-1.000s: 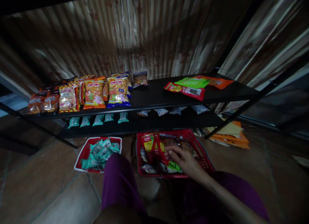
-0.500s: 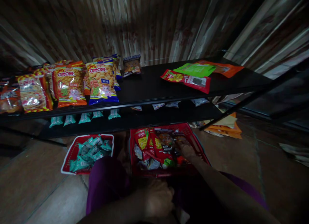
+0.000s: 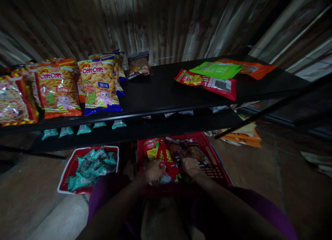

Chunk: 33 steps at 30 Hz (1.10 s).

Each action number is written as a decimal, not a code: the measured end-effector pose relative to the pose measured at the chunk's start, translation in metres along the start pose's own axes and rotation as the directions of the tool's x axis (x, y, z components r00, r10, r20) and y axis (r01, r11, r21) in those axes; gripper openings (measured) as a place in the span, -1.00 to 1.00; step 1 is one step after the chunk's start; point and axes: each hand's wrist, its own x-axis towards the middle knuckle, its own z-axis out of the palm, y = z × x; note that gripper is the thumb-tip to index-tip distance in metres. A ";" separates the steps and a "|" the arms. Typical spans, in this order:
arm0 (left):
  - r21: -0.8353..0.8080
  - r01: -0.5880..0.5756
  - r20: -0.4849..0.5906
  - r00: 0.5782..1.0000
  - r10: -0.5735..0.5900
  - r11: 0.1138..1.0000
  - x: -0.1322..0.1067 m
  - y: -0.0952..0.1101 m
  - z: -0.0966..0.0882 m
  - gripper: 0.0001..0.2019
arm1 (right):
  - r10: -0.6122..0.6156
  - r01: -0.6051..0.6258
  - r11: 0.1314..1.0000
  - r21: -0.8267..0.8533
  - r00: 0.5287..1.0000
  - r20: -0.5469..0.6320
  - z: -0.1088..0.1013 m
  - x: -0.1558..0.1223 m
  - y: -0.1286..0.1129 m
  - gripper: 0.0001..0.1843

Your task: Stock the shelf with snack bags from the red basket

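Both my hands are down in a red plastic basket (image 3: 211,145) of snack bags on the floor. My left hand (image 3: 154,170) is closed at the basket's near left, beside a red snack bag (image 3: 151,146) and above small white packets (image 3: 164,179); what its fingers hold is hard to make out in the dim light. My right hand (image 3: 191,166) pinches the near end of a dark brown snack bag (image 3: 177,150). A second brown snack bag (image 3: 197,153) lies just right of it. Some green packaging shows under my right wrist.
A black shelf (image 3: 155,91) stands ahead, with upright snack bags (image 3: 100,84) at left and flat red, green and orange bags (image 3: 207,83) at right. Teal packets (image 3: 84,129) sit on its lower level. A smaller basket (image 3: 63,171) of teal packets stands at left.
My left hand has moved forward from near my lap into the basket. My right hand has shifted left onto the brown bag. The view has moved slightly closer to the shelf.
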 end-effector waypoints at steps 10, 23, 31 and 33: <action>-0.905 0.111 -0.010 0.960 -0.281 0.411 0.028 -0.014 0.022 -0.70 | -0.375 0.398 0.917 0.013 0.877 -0.301 -0.031 -0.056 -0.057 -0.37; -0.915 0.007 0.011 1.000 0.008 0.404 -0.006 0.016 -0.016 -0.64 | 0.276 0.166 -0.079 0.983 0.951 -0.139 -0.104 -0.012 -0.021 -0.58; -0.929 -0.095 -0.060 0.992 0.110 0.357 -0.003 0.034 -0.037 -0.61 | 0.273 0.104 -0.377 0.920 0.962 0.003 -0.135 -0.021 -0.034 -0.75; -0.938 -0.136 -0.107 0.988 0.108 0.318 0.001 0.036 -0.041 -0.62 | 0.276 0.107 -0.386 0.916 0.961 0.004 -0.137 -0.020 -0.035 -0.74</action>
